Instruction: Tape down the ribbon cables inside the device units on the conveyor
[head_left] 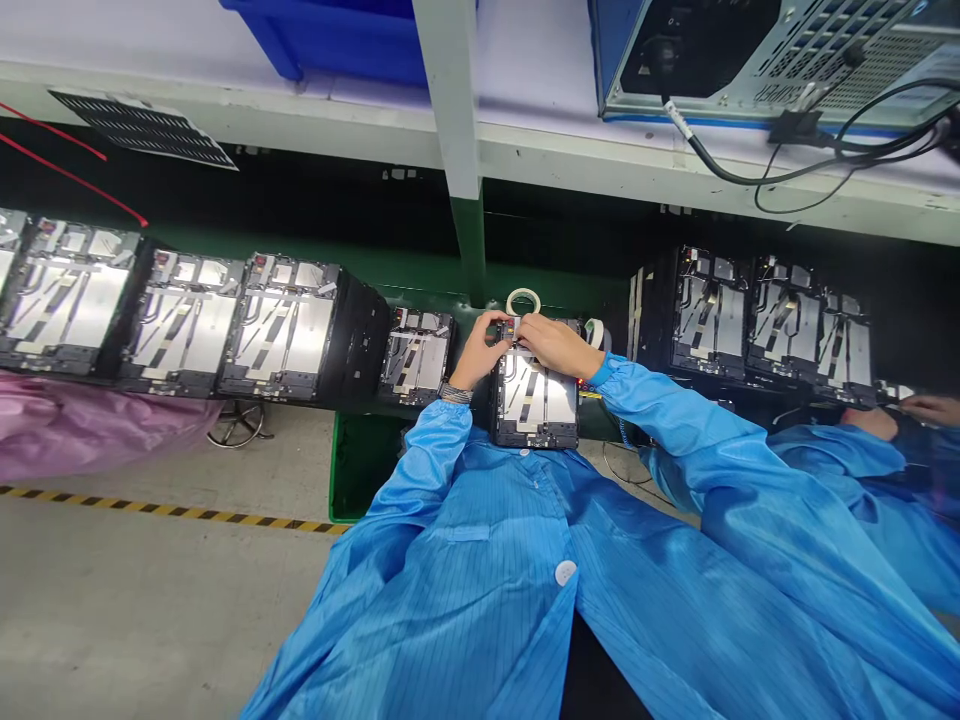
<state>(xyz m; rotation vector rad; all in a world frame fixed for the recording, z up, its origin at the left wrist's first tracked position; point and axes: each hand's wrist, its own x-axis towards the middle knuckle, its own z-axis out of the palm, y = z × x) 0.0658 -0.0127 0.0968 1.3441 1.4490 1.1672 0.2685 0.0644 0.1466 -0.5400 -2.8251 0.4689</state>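
An opened tablet-like device (536, 405) with a silver inner plate lies on the green belt right in front of me. My left hand (480, 350) curls its fingers on the device's top left corner. My right hand (551, 343) lies over the top edge with fingers pressed down on a small part there; what they pinch is too small to name. Both arms wear blue sleeves. A roll of pale tape (523, 300) sits just beyond my hands, and a second roll (596, 330) peeks out beside my right hand.
Several identical open devices (281, 330) line the belt at left, one smaller-looking unit (416, 360) beside my left hand. More stand at right (780, 325). A co-worker's blue sleeve (840, 450) and hand (930, 408) are at far right. A grey post (454, 120), blue bin (337, 35) and metal chassis (780, 50) stand above.
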